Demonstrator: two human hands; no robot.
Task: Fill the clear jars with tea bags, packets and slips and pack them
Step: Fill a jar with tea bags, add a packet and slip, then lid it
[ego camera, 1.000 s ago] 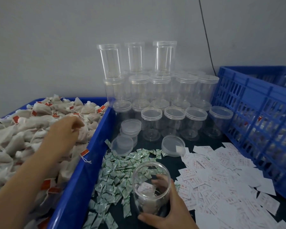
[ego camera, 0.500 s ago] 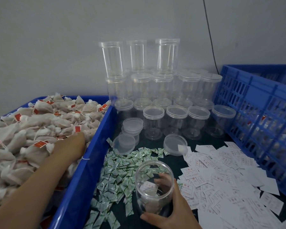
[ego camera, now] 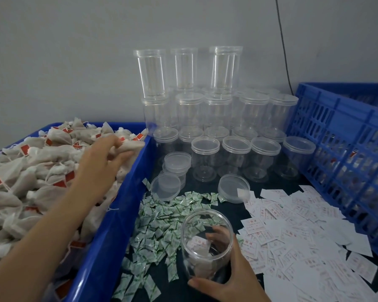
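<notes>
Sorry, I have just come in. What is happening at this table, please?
A person is filling jars by hand. The left hand reaches into the blue bin among the tea bags; whether it grips one, I cannot tell. The right hand holds an open clear jar, with a slip seemingly inside. Green packets and white slips lie spread beside it. Lidded empty jars stand stacked behind.

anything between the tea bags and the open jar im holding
Only the blue bin's side wall stands between the tea bags under the left hand and the open jar in the right hand; packets there lie flat.
</notes>
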